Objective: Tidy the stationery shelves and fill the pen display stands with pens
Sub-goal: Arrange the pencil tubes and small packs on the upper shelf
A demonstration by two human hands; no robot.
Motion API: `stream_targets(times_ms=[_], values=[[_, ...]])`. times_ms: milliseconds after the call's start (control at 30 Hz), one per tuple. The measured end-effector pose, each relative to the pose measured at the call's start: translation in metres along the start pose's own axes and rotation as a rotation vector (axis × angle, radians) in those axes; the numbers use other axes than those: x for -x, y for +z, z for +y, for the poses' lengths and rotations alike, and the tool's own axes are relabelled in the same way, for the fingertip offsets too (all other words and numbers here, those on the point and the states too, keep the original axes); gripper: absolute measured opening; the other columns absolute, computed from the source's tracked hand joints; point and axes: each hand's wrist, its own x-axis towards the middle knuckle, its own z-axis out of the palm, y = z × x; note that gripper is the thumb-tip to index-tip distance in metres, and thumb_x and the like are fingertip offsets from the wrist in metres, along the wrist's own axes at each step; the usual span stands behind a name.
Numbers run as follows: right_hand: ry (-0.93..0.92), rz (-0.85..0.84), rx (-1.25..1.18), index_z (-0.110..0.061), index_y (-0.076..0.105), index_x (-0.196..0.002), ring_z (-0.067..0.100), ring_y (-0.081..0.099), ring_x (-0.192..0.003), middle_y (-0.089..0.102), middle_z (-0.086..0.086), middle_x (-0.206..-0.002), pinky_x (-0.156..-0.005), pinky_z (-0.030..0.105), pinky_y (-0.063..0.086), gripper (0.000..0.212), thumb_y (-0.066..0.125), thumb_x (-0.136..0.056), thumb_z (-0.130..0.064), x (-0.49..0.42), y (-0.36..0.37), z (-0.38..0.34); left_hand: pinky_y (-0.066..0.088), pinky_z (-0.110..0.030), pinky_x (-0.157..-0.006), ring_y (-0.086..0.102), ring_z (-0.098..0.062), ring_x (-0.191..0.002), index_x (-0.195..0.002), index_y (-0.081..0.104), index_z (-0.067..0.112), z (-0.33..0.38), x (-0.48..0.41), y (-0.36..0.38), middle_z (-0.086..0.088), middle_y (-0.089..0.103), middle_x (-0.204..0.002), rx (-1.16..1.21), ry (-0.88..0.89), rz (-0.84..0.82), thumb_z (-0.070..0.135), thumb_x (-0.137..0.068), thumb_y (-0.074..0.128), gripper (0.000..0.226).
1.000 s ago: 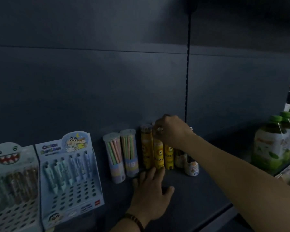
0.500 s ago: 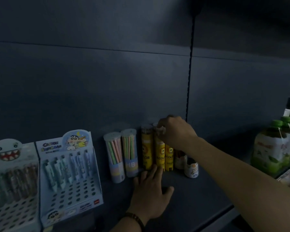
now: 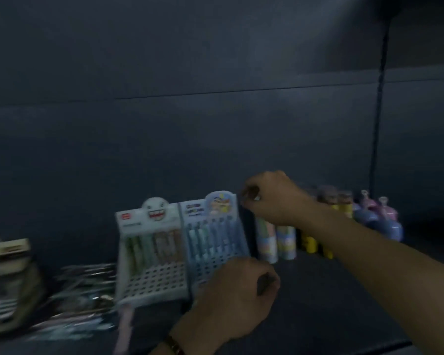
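The view is blurred and dim. A blue pen display stand with a cartoon header stands beside a white stand with a toothy face; both hold a back row of pens. My left hand curls its fingers round the blue stand's front right corner. My right hand reaches over from the right. Its curled fingers grip the top of the left pastel pencil tube, next to a second pastel tube. The tubes' tops are hidden under the hand.
Yellow pencil tubes and purple-pink items stand to the right along the dark back panel. Loose pens lie scattered on the shelf to the left, with a box at far left. A pink pen lies near the front edge.
The camera swung left, bringing the stands to the middle. My right hand moved from the yellow tubes to the pastel tubes. My left hand left the shelf surface and curled at the blue stand.
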Motion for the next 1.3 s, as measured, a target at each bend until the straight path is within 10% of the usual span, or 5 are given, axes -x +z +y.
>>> stream_targets(times_ms=[300,600,867,1300], values=[[-0.381,-0.161,-0.338,-0.033,0.079,-0.103,-0.004,0.065,-0.082,0.074,-0.015,-0.092,-0.075,0.018,0.050,0.012,0.074,-0.093,-0.036,-0.023,0.085,-0.236,0.058,-0.033,-0.076,0.066,-0.002,-0.085,-0.103,0.069,0.038,-0.090,0.181,-0.137,0.022,0.072,-0.096,-0.286,-0.289,0.230,0.052,-0.093,0.054,0.024],[-0.551,-0.379,-0.422,-0.035,0.065,-0.135,0.014,0.066,-0.094,0.066,-0.003,-0.117,-0.090,0.040,0.059,0.043,0.074,-0.093,-0.034,-0.026,0.178,-0.400,0.058,-0.035,-0.067,0.064,-0.007,-0.074,-0.085,0.060,0.029,-0.185,0.321,-0.194,0.012,0.066,-0.077,-0.458,-0.655,0.319,0.046,-0.090,0.053,0.019],[-0.607,-0.434,-0.363,-0.046,0.037,-0.155,0.020,0.044,-0.142,0.045,-0.004,-0.158,-0.115,0.043,0.044,0.074,0.072,-0.090,-0.043,-0.035,0.240,-0.450,0.049,-0.030,-0.065,0.062,-0.018,-0.080,-0.089,0.050,0.032,-0.240,0.376,-0.199,0.004,0.064,-0.090,-0.321,-0.941,0.455,0.048,-0.091,0.066,0.022],[-0.495,-0.420,-0.589,-0.042,0.051,-0.131,0.012,0.064,-0.096,0.063,-0.007,-0.110,-0.088,0.042,0.059,0.044,0.074,-0.095,-0.030,-0.034,0.259,-0.455,0.050,-0.021,-0.058,0.065,-0.011,-0.076,-0.127,0.051,0.012,-0.305,0.356,-0.163,-0.004,0.066,-0.095,-0.123,-0.867,0.709,0.022,-0.101,0.061,0.030]])
